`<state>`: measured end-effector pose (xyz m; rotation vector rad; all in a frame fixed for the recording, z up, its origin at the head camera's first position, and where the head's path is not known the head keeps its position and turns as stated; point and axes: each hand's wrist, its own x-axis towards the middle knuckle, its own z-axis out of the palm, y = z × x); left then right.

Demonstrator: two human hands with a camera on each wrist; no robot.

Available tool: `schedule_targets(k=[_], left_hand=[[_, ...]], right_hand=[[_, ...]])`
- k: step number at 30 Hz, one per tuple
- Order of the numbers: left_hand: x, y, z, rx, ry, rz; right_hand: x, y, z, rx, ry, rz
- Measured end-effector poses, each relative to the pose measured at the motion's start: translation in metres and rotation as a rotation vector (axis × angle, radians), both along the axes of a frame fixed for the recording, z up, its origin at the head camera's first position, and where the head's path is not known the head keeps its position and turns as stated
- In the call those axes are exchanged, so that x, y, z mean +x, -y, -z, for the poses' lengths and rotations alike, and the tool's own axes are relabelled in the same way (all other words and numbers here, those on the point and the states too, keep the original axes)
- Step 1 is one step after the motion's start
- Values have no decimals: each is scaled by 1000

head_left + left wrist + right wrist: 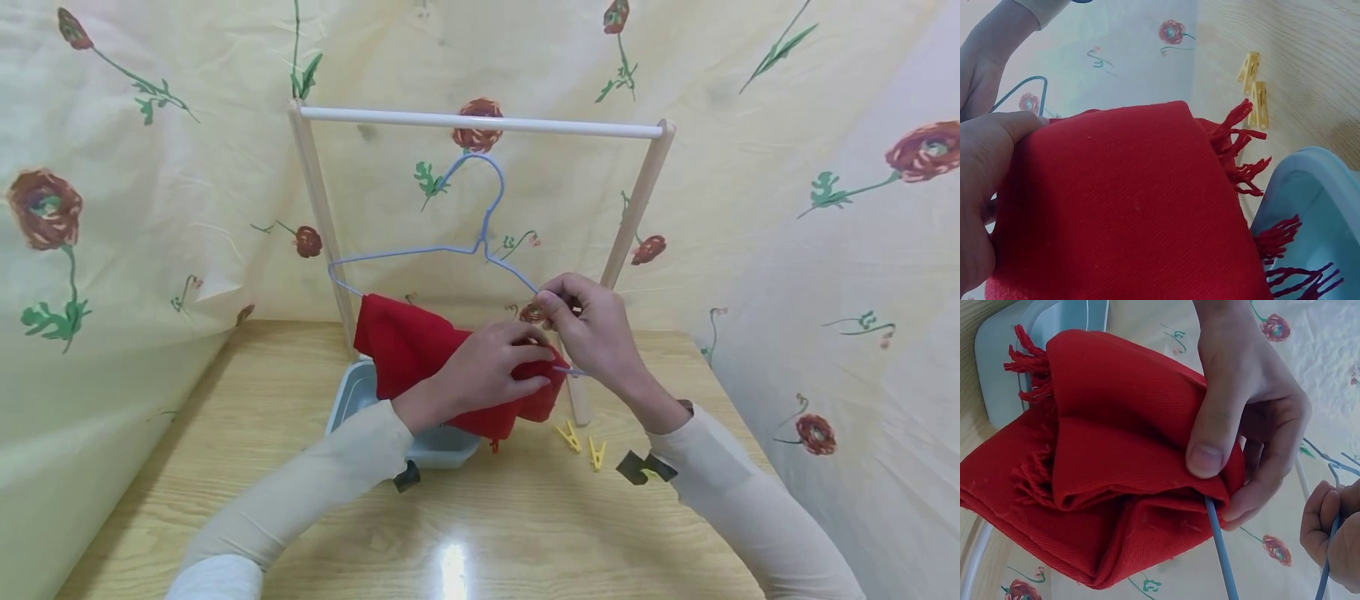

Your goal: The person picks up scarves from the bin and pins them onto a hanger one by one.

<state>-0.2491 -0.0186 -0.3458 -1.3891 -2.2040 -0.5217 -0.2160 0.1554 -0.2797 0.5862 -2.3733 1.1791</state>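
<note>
A red fringed cloth, like a scarf (408, 346), hangs folded over the lower bar of a blue wire hanger (405, 252). My left hand (491, 367) pinches the cloth near its right end, the thumb in front and the fingers behind, as the right wrist view shows of the left hand (1254, 406). Further right, my right hand (592, 325) grips the hanger's sloping arm close to its right corner. The hanger's hook points up, below the rack's rail and apart from it. Fringe (1241, 150) dangles from the scarf's edges.
A rack with a white rail (480, 122) and wooden posts stands behind the hands. Under the scarf sits a light blue basin (442, 458), with some fringe hanging over it. Two yellow clothespins (568, 437) lie on the wooden table (525, 533). Flowered cloth covers the walls.
</note>
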Motion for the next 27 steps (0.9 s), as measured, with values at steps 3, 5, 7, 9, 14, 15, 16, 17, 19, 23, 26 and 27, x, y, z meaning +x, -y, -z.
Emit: schedule_targets(k=[3,5,7,9,14,15,16,17,19,23,26,27], left_hand=[[1,0,0,1,-9,3],[2,0,1,11,-10,5],[2,0,1,32,-6,18],[1,0,2,58,0,40],[-2,1,2,152,4,119],[-3,2,2,175,2,132],[-3,2,2,199,2,142],[-4,3,3,222,4,149],[-3,3,2,260,7,155],[-2,4,3,305,26,184],[-1,5,4,333,43,235],[-1,5,4,343,48,252]], right_hand=[[0,0,-1,-9,5,-4],[1,1,-1,-16,14,-4],[1,0,-2,-19,20,1],[1,0,-2,-22,27,2],[0,0,-2,-11,28,9],[0,0,-2,-10,26,12],[-1,0,-2,-9,24,13],[-1,0,-1,-6,22,16],[-3,0,0,3,12,25],[-5,1,2,21,-5,35],[-5,1,3,25,-13,41],[-6,1,3,26,-15,42]])
